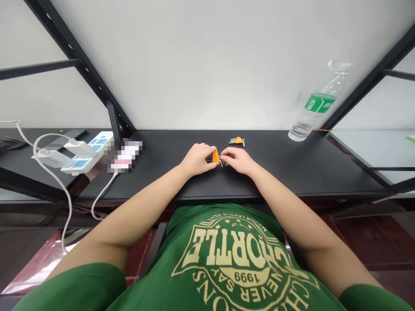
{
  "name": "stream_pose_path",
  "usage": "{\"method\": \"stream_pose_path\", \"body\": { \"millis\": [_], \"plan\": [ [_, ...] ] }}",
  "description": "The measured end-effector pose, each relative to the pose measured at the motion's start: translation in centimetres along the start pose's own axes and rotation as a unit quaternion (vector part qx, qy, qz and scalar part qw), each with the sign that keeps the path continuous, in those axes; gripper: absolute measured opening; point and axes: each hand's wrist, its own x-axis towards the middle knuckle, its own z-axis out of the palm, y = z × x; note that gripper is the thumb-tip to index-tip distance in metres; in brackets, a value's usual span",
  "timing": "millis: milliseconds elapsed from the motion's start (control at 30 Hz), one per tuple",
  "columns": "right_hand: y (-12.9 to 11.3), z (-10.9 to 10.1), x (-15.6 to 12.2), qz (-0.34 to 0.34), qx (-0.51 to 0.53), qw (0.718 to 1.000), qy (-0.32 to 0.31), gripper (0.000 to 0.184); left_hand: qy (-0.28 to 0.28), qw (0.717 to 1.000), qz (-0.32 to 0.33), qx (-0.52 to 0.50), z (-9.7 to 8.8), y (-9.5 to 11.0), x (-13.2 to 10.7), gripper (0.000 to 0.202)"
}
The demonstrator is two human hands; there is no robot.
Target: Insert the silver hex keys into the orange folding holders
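Note:
My left hand (pixel 200 159) pinches an orange hex key holder (pixel 215 156) between thumb and fingers, just above the black desk. Bent metal hex keys (pixel 221 161) stick out of the holder's right side. My right hand (pixel 238 159) is closed at those keys, its thumb and fingertips pressed together at a bent end. Which key the fingertips grip is too small to make out. Behind my right hand, a second hex key set (pixel 239 140) in an orange holder lies on the desk.
A clear plastic bottle (pixel 319 103) with a green label stands at the back right. At the left lie a phone (pixel 126 156) on a charging cable and a white power strip (pixel 89 153) with plugged-in chargers. Black shelf posts (pixel 94 77) and a wall (pixel 207 65) bound the black desk (pixel 292 172).

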Motion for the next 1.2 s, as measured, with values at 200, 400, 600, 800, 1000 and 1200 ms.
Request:
{"method": "stream_pose_path", "body": {
  "millis": [200, 400, 600, 800, 1000, 1200],
  "plan": [
    [-0.2, -0.9, -0.2, -0.031, -0.033, 0.999, 0.001, 0.014, 0.0, 1.0, -0.004, -0.011, 0.3, -0.3, -0.1, 0.026],
    [-0.4, -0.8, -0.3, 0.046, 0.166, 0.981, -0.087, 0.035, 0.039, 0.998, 0.035, -0.034, 0.3, 0.4, -0.3, 0.027],
    [-1.0, -0.3, -0.3, 0.068, 0.199, 0.968, -0.135, 0.04, 0.055, 0.997, 0.021, -0.051, -0.1, 0.8, -0.2, 0.028],
    [-0.3, -1.3, -0.4, 0.014, -0.077, 0.997, -0.007, 0.032, 0.045, 0.998, -0.01, -0.044, -0.1, 0.0, -0.1, 0.025],
    [1.1, -2.7, -0.6, 0.007, -0.385, 0.923, 0.023, 0.016, 0.008, 0.999, -0.026, -0.046, -0.3, -1.0, -0.2, 0.023],
    [0.5, -2.4, -0.7, 0.032, -0.422, 0.906, -0.006, 0.017, -0.002, 0.999, -0.022, -0.046, 0.0, -1.1, -0.1, 0.025]
  ]
}}
